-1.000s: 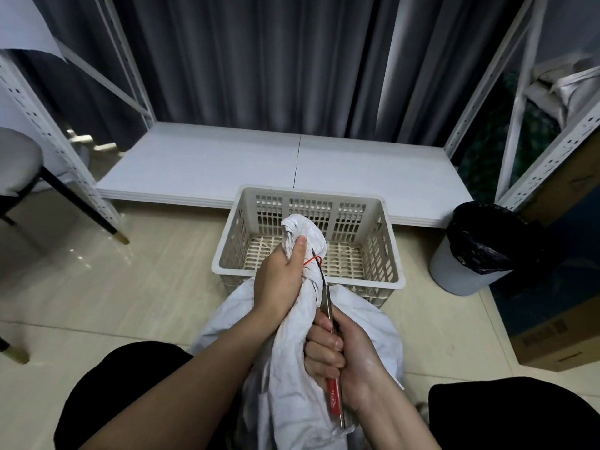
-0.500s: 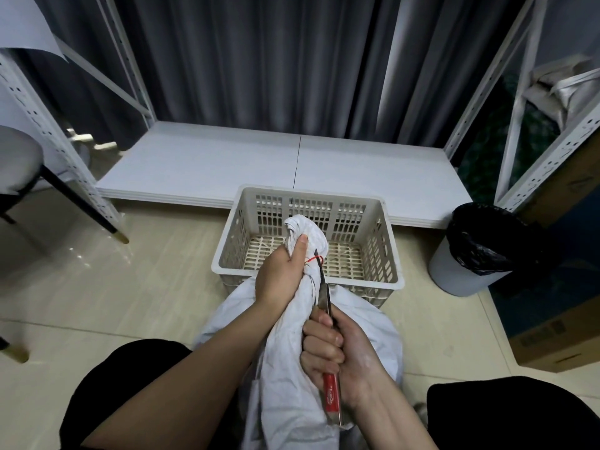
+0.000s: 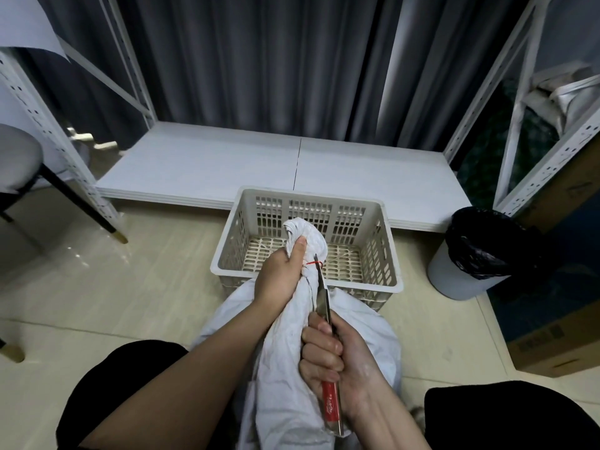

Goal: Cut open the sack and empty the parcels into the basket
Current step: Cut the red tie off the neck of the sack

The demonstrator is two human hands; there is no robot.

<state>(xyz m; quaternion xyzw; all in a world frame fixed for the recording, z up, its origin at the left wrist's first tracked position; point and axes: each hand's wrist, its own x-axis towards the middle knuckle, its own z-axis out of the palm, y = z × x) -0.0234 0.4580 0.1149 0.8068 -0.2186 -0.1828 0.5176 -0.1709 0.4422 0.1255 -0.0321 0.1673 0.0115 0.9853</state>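
Sack neck held and blade set at the tie, centre of the frame.

The white sack [image 3: 292, 378] is stood on the floor in the lower centre, its gathered neck clamped in the grip of the left hand [image 3: 279, 274], thumb pressed on the bunched top. A red tie [image 3: 313, 263] is seen wound round the neck. The right hand [image 3: 337, 362] is closed tight on the red handle of a knife [image 3: 324, 303], whose tip is laid against the tie. The empty slatted basket [image 3: 388, 287] is placed just behind the sack; a lined bin [image 3: 470, 271] is seen at right.
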